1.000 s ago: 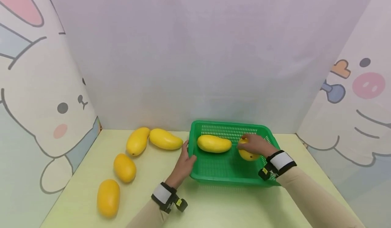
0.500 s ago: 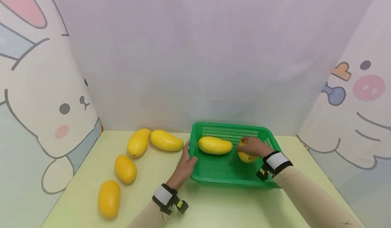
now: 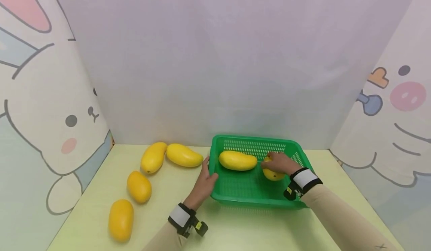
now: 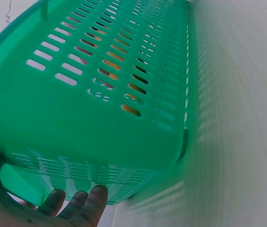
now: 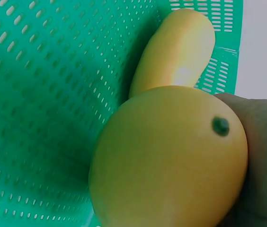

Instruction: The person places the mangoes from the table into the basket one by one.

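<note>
A green perforated plastic basket (image 3: 235, 191) stands on the table at center right. My left hand (image 3: 204, 181) grips its left rim, thumb inside and fingers against the outer wall; the fingers (image 4: 93, 205) show below the basket corner in the left wrist view. My right hand (image 3: 281, 163) reaches into the basket's right half and holds a yellow mango (image 3: 272, 174) from above. That mango fills the middle of the right wrist view, its dark stem end toward the camera. Another mango (image 3: 237, 161) lies along the back of the basket, to the left of the held one.
On the table (image 3: 168, 198) left of the basket lie several mangoes: one (image 3: 184, 155) close to my left fingertips, one (image 3: 153, 158) touching it, a rounder one (image 3: 139, 186), and one (image 3: 121, 220) nearest the front. A pale curtain (image 3: 215, 75) rises behind the table.
Both hands keep their holds, and the mango in my right hand has dropped very slightly within the basket. The whole head view has shifted a little.
</note>
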`<state>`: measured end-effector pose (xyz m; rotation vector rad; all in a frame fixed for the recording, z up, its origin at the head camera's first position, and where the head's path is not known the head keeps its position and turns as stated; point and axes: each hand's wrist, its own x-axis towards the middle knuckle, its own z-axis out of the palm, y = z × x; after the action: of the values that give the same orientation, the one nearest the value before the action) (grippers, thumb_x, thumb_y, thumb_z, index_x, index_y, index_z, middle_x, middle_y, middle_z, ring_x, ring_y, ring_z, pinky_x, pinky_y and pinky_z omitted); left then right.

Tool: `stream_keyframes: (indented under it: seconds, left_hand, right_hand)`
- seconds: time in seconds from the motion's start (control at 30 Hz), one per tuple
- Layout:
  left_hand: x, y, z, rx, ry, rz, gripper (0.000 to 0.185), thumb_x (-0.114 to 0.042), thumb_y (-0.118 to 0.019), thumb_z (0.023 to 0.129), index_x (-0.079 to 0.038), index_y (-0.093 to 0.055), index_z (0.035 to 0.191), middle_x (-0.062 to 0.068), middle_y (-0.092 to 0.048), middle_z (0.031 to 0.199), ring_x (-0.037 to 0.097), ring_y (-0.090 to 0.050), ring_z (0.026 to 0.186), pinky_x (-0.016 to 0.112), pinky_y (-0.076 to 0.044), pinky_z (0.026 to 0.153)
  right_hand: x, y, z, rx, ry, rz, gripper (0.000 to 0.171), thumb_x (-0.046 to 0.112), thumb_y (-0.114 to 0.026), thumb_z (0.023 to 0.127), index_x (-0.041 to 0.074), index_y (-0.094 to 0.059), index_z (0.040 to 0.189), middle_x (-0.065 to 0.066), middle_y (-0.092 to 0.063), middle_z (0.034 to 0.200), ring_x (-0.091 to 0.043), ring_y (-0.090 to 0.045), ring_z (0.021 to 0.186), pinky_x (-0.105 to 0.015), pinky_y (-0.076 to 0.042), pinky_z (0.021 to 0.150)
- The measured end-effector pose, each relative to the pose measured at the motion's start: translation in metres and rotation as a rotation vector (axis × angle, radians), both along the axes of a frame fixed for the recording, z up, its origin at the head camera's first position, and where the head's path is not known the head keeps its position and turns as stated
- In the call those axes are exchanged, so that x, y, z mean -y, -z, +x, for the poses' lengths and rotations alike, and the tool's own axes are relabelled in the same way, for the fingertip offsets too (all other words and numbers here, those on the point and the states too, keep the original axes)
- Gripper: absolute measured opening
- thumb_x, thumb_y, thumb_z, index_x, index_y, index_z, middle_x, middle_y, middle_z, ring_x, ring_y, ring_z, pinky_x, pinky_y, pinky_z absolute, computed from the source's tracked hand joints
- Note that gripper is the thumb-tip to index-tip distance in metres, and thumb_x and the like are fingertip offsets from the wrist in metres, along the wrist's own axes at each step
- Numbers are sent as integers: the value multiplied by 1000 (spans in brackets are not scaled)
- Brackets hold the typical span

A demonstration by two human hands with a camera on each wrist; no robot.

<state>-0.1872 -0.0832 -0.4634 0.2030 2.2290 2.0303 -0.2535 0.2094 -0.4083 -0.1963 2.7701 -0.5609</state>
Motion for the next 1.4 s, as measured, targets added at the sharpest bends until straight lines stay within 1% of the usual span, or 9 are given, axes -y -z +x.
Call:
stream_keyframes:
  seconds: [0.2, 0.27, 0.53, 0.67, 0.83, 1.0, 1.1, 1.23, 1.4]
  left_hand:
    - [1, 2, -1, 0, 5, 6, 72, -4, -42, 100, -4, -3, 161, 28, -24, 159, 43, -34, 141, 63, -27, 112]
    - [1, 3, -1, 0, 8, 10, 72, -4, -42, 100, -4, -2, 161, 28, -25, 158, 43, -34, 141, 63, -27, 112]
    - [0, 2, -2, 0, 3, -7, 71, -3, -40, 100, -1, -2, 160, 30, -24, 158, 45, -32, 141, 64, -26, 112]
    - [-1, 1, -3, 3, 8, 0, 71, -1, -39, 98, 1, -2, 159, 32, -24, 157, 48, -31, 141, 65, -24, 112]
    - [0, 2, -3, 4, 9, 0, 72, -3, -40, 99, -2, -2, 160, 30, -23, 158, 46, -32, 141, 65, -25, 112]
    - [1, 2, -2, -7, 11, 3, 73, -5, -42, 99, -3, -2, 161, 29, -24, 158, 44, -33, 141, 64, -26, 112]
    - [1, 2, -1, -10, 12, -2, 73, -5, -42, 99, -4, -3, 160, 29, -26, 157, 44, -33, 141, 63, -27, 112]
    - [0, 2, -1, -11, 17, 4, 73, -4, -41, 99, -3, -1, 160, 29, -26, 157, 45, -34, 140, 63, -28, 111]
    - [1, 3, -3, -21, 20, 14, 73, -3, -40, 99, -2, 0, 160, 30, -26, 156, 45, -34, 139, 63, -28, 111]
  right_hand:
    - [-1, 3, -1, 9, 1, 2, 72, 38, -60, 94, -9, -44, 146, -25, -61, 113, -27, -57, 82, -40, -49, 67]
    - [-1, 4, 0, 14, 6, 3, 73, 38, -61, 94, -9, -43, 147, -25, -62, 114, -26, -58, 82, -40, -50, 67]
    - [-1, 6, 0, 45, 2, 27, 76, 39, -63, 94, -10, -40, 147, -33, -57, 127, -33, -62, 99, -47, -53, 80]
    - [-1, 8, 0, 39, -3, 33, 76, 40, -64, 94, -9, -41, 147, -35, -54, 129, -37, -60, 103, -49, -53, 80]
    - [0, 8, 0, 44, 0, 42, 79, 41, -65, 92, -8, -41, 148, -38, -50, 129, -42, -57, 108, -50, -53, 79]
    - [1, 7, 3, 48, 5, 41, 80, 42, -66, 90, -6, -41, 148, -43, -42, 137, -51, -48, 121, -55, -52, 83]
    - [0, 7, 4, 41, 2, 36, 79, 42, -68, 90, -6, -43, 147, -40, -45, 136, -52, -45, 123, -57, -51, 85]
    - [-1, 8, 2, 30, -6, 39, 78, 41, -71, 89, -7, -44, 146, -34, -53, 128, -49, -46, 119, -57, -51, 85]
    - [-2, 11, 1, 32, -5, 41, 80, 43, -74, 88, -6, -45, 144, -33, -53, 127, -47, -46, 118, -59, -49, 87]
